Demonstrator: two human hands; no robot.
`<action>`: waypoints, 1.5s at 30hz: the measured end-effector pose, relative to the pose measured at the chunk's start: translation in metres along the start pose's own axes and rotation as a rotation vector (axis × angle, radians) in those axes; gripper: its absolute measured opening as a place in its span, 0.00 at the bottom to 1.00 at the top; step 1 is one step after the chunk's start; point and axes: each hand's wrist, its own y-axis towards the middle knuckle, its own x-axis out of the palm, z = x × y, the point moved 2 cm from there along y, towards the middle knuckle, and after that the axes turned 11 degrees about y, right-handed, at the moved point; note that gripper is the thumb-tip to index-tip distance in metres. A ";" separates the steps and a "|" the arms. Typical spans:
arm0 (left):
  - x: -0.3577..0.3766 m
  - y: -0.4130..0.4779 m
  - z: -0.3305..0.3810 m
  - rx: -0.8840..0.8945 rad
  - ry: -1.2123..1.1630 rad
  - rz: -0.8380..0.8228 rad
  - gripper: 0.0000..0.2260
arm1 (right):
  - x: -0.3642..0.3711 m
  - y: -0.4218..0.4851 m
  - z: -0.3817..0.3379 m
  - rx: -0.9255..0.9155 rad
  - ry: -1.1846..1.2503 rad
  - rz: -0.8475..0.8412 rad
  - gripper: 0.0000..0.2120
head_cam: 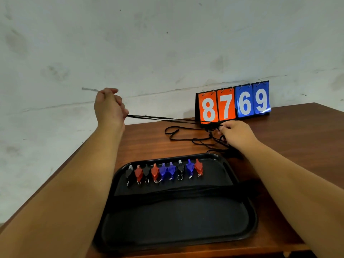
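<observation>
The digits 8 and 7 in white on orange cards and 6 and 9 in white on blue cards could be read on a flip scoreboard [233, 104] that was stood at the back of the wooden worktop [297, 136]; no other writing was seen. The black cords [167, 118], thin and matte, were stretched taut in the air from the raised left hand [108, 107], whose fingers [119, 101] were curled tightly round them. They ran to a loose tangle lying on the worktop just in front of the scoreboard. There the tangle was pinched by the curled fingers [222, 127] of the right hand [236, 133]. A row of black, red and blue whistles [163, 172] was laid on a black tray [186, 220], with a dark bundle [176, 194] laid across it.
</observation>
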 end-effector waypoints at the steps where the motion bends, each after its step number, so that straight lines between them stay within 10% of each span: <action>1: 0.002 -0.004 0.002 0.094 0.175 -0.041 0.11 | 0.001 -0.001 -0.004 0.028 0.094 0.004 0.10; 8: 0.049 -0.065 -0.008 0.432 0.959 -0.610 0.09 | 0.012 -0.011 -0.043 0.004 0.291 -0.094 0.09; 16: 0.091 -0.102 -0.006 0.389 0.835 -0.775 0.15 | 0.009 -0.035 -0.080 -0.169 0.197 -0.164 0.09; 45: 0.052 -0.065 0.007 0.303 0.799 -0.381 0.20 | -0.031 -0.010 -0.032 -0.026 0.030 0.119 0.11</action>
